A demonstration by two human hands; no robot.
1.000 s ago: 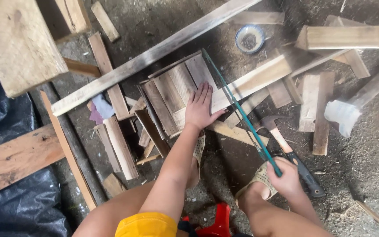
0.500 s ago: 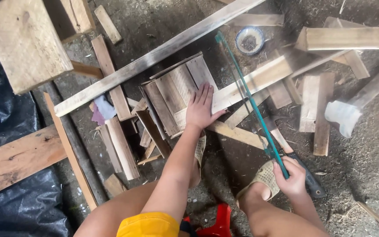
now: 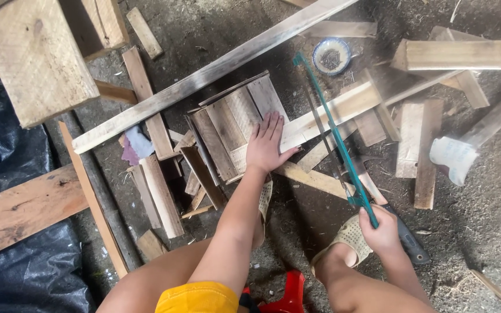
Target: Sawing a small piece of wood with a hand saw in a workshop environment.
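While the left hand lies flat, fingers spread and pressed down on the panel, the right hand is wrapped tight round the handle end of the saw. Panel: small, grey slats side by side, on the floor right under the left palm. Plank, pale, pokes out from beneath the left hand toward upper right; saw frame, teal, crosses it just right of the thumb, blade side toward the hand. Saw runs from the right hand up and away to near the bowl. Hammer on the floor just beside the right hand, head near the saw, dark grip passing under the hand. Sandal touching the right wrist side; second sandal partly hidden behind the left forearm.

Farther out: long grey board diagonal above the panel, offcuts scattered left and right. Bowl round, blue-and-white rim, dark bits inside. White plastic container, crumpled, far right, well apart from the hands. Pink and pale scraps left of the panel. Black sheet at left edge. Red plastic thing between the knees, bottom; yellow cloth beside it.
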